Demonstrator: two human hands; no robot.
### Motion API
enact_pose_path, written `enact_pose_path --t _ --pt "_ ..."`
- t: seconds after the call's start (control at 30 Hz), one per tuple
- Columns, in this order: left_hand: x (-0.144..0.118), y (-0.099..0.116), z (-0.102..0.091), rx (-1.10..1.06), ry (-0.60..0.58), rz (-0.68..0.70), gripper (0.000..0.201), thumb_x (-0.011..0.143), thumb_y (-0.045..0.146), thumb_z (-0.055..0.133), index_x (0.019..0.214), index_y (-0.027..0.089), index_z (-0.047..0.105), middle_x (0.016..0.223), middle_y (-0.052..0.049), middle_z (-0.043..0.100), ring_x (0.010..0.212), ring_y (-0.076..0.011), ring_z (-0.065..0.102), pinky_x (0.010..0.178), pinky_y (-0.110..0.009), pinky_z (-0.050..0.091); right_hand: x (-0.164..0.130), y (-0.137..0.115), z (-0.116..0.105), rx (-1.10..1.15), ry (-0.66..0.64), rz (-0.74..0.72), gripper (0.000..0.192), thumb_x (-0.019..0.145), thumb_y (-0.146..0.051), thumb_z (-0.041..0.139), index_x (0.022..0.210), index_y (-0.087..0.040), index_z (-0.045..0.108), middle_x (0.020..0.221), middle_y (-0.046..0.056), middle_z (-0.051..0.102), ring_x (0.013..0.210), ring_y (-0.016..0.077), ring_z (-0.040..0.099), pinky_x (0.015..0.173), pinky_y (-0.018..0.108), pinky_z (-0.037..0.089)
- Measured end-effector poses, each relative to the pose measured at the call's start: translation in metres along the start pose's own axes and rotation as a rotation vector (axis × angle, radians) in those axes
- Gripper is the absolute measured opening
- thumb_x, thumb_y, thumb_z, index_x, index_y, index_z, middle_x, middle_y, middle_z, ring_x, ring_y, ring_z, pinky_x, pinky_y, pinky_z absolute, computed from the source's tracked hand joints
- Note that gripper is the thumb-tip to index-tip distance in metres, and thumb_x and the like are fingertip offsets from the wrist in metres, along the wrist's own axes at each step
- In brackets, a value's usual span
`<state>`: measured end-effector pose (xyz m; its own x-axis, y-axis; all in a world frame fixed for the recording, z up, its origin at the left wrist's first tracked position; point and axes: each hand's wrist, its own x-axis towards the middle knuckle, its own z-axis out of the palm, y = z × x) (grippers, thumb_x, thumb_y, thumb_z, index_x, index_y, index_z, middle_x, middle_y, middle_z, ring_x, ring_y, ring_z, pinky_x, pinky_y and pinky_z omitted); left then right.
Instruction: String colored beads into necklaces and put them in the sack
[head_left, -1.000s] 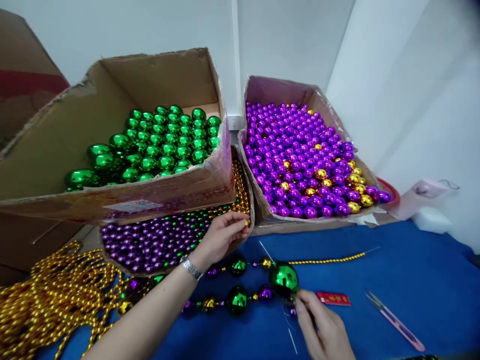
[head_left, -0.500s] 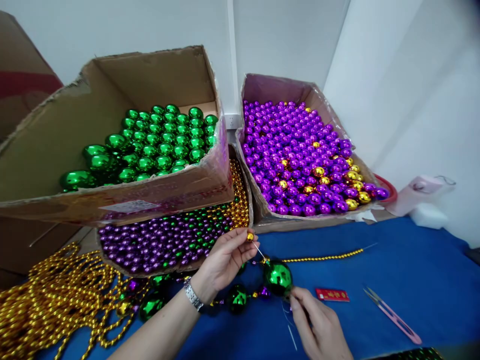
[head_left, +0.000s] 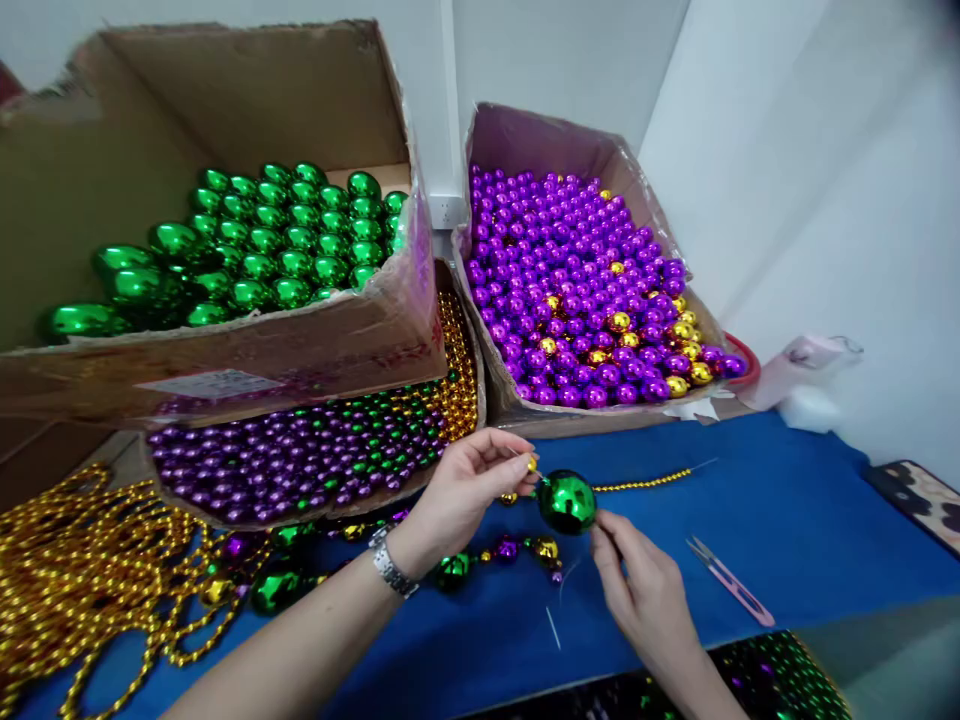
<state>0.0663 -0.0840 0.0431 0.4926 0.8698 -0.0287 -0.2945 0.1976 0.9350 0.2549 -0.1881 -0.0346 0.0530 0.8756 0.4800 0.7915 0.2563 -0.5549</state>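
Over the blue cloth table (head_left: 787, 520) we see the left hand (head_left: 457, 495) pinching a small glossy gold bead (head_left: 531, 463) between thumb and fingertips, right beside a large mirror-bright green ball (head_left: 567, 501). The right hand (head_left: 645, 590) closes its fingertips just beneath that ball, though what it grips is too fine for us to tell. A strand of round green, purple and gold beads (head_left: 495, 555) trails left across the cloth. Behind stand worn cardboard boxes: one of shiny green balls (head_left: 247, 245), one of purple balls (head_left: 577, 290), and a lower tray of small mixed beads (head_left: 315, 455). Gold bead chains (head_left: 90, 570) heap at left; pink snips (head_left: 731, 580) lie at right.
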Motion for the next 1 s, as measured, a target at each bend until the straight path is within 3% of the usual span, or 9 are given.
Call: enact_pose_path --t 0.13,0.27,0.37,0.43,0.57,0.7,0.77,0.87,1.0 --pt "0.003 -0.021 0.014 0.084 0.002 -0.01 0.018 0.077 0.027 0.068 0.089 0.012 0.067 0.085 -0.006 0.068 0.07 -0.0117 0.061 0.07 -0.025 0.05 -0.009 0.019 -0.002 -0.001 -0.053 0.083 0.02 0.095 -0.025 0.038 0.102 -0.02 0.055 0.082 0.005 0.066 0.071 0.0169 0.063 0.064 0.026 0.046" --pt "0.006 -0.054 0.019 0.225 0.02 -0.032 0.022 0.08 0.03 0.064 0.093 0.013 0.069 0.086 -0.007 0.07 0.073 -0.0144 0.062 0.071 -0.027 0.05 -0.027 0.037 0.014 0.038 -0.135 0.177 0.017 0.095 -0.027 0.037 0.094 -0.021 0.053 0.073 0.002 0.063 0.063 0.0156 0.061 0.058 0.024 0.045" --pt "0.008 -0.074 0.02 0.384 -0.007 0.066 0.017 0.081 0.027 0.062 0.087 0.013 0.07 0.092 -0.009 0.069 0.082 -0.0172 0.063 0.075 -0.028 0.05 -0.038 0.05 0.027 0.031 -0.153 0.194 0.018 0.093 -0.026 0.038 0.086 -0.02 0.054 0.075 0.003 0.063 0.068 0.0173 0.062 0.061 0.026 0.047" --pt "0.01 -0.081 0.022 0.49 -0.047 0.155 0.015 0.082 0.025 0.061 0.082 0.014 0.071 0.095 -0.009 0.067 0.088 -0.0182 0.062 0.079 -0.028 0.048 -0.041 0.056 0.028 0.017 -0.15 0.201 0.017 0.091 -0.026 0.041 0.091 -0.02 0.057 0.086 0.006 0.064 0.079 0.0201 0.063 0.069 0.029 0.049" --pt "0.015 -0.069 0.033 0.621 -0.155 0.226 0.017 0.085 0.026 0.057 0.086 0.016 0.071 0.09 -0.007 0.067 0.084 -0.017 0.062 0.077 -0.027 0.048 -0.035 0.058 0.011 -0.004 -0.098 0.258 0.027 0.093 -0.026 0.039 0.115 -0.02 0.054 0.107 0.009 0.063 0.094 0.0211 0.062 0.079 0.032 0.049" --pt "0.022 -0.04 0.051 0.566 -0.216 0.229 0.017 0.085 0.025 0.057 0.089 0.015 0.07 0.089 -0.007 0.069 0.082 -0.0172 0.064 0.074 -0.027 0.049 -0.017 0.042 -0.007 0.08 -0.045 0.238 0.033 0.094 -0.027 0.04 0.125 -0.023 0.049 0.116 0.007 0.059 0.099 0.0187 0.06 0.083 0.029 0.048" --pt "0.026 -0.028 0.058 0.508 -0.209 0.212 0.017 0.084 0.025 0.058 0.089 0.014 0.069 0.088 -0.007 0.07 0.081 -0.0178 0.064 0.073 -0.027 0.051 -0.01 0.034 -0.008 0.15 -0.045 0.186 0.031 0.094 -0.026 0.042 0.123 -0.022 0.052 0.113 0.007 0.061 0.101 0.019 0.059 0.086 0.03 0.047" --pt "0.028 -0.019 0.061 0.444 -0.174 0.197 0.017 0.083 0.025 0.06 0.088 0.012 0.069 0.086 -0.008 0.07 0.079 -0.0183 0.064 0.073 -0.029 0.052 -0.008 0.031 -0.006 0.211 -0.049 0.171 0.024 0.094 -0.025 0.042 0.111 -0.021 0.059 0.098 0.006 0.065 0.085 0.0163 0.063 0.076 0.026 0.049" --pt "0.024 -0.034 0.054 0.466 -0.206 0.214 0.023 0.084 0.025 0.056 0.103 0.014 0.064 0.102 -0.01 0.067 0.09 -0.0191 0.063 0.08 -0.031 0.051 -0.009 0.033 -0.011 0.264 -0.014 0.259 0.023 0.095 -0.028 0.042 0.107 -0.02 0.06 0.084 0.004 0.064 0.071 0.014 0.062 0.065 0.023 0.049"
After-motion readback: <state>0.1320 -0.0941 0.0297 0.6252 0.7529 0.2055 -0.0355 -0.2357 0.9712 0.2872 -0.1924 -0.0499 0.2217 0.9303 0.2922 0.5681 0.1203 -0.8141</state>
